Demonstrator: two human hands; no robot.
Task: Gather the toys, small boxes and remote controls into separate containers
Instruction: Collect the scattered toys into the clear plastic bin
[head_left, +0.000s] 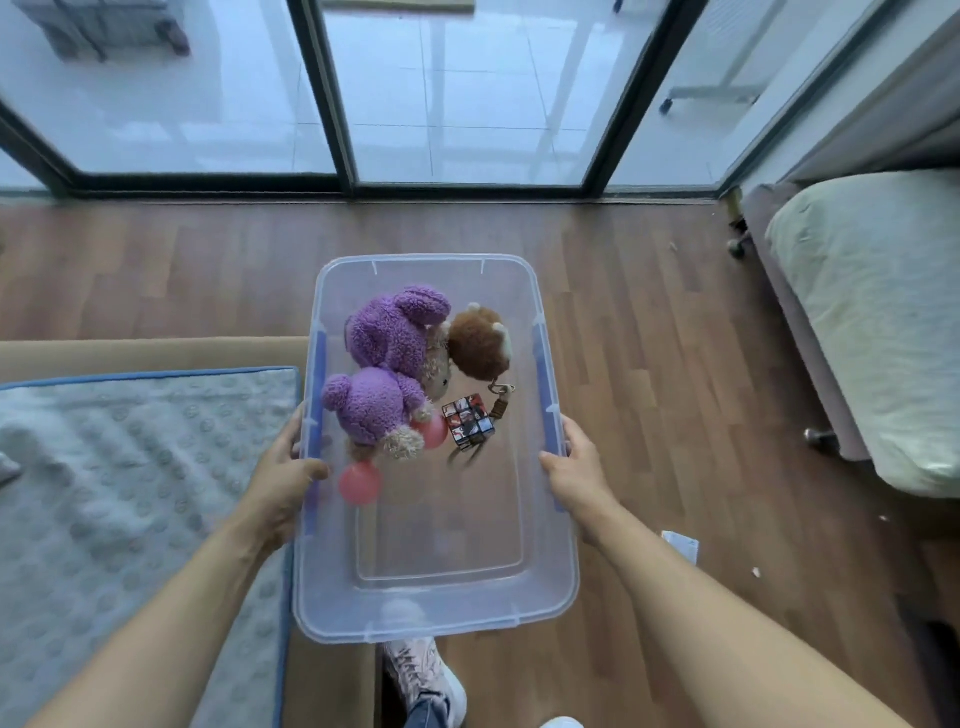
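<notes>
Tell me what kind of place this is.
Most likely a bedroom in a flat or house: a bed with a pale mattress stands at the right, the floor is wood plank, and tall sliding glass doors look out on what seems a tiled balcony.

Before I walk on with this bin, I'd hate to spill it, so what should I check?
1. Left hand grips the left rim of the bin: ok.
2. Right hand grips the right rim: ok.
3. Load balanced: not ok, the plush toys, pink balls and cube crowd the far half.
4. Toys only, no boxes or remotes inside: ok.
5. Floor safe: not ok, a paper scrap lies to the right.
6. Drop-off spot in sight: cannot tell.
</notes>
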